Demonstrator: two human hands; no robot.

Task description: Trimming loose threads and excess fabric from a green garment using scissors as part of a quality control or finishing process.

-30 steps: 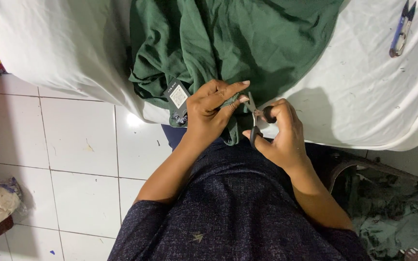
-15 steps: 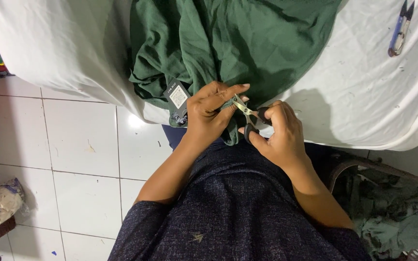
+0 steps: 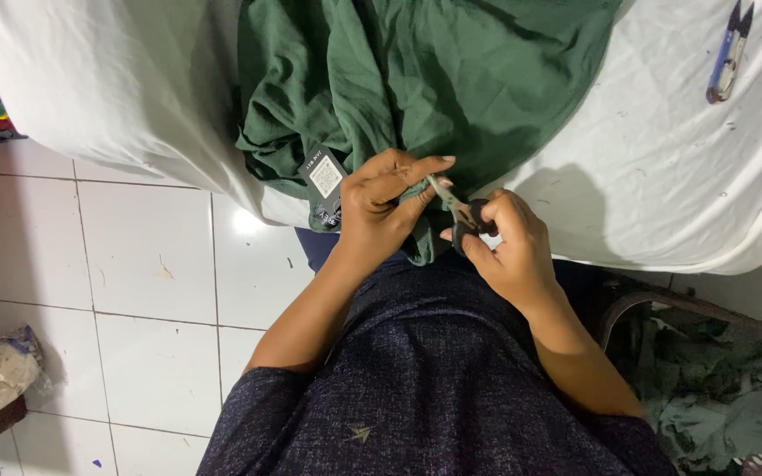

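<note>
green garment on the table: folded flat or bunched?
Bunched. The green garment lies crumpled in loose folds on the white table cover, its edge pinched by the left hand.

green garment (image 3: 416,79), white cloth (image 3: 663,176), black-handled scissors (image 3: 465,216)

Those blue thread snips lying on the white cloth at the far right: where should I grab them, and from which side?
Take the blue thread snips by the blue handle shank, probably from the near right. They lie flat on the white cloth, points aimed away toward the far edge, with bare cloth around them. The right hand is closer, though it holds small scissors.
</note>
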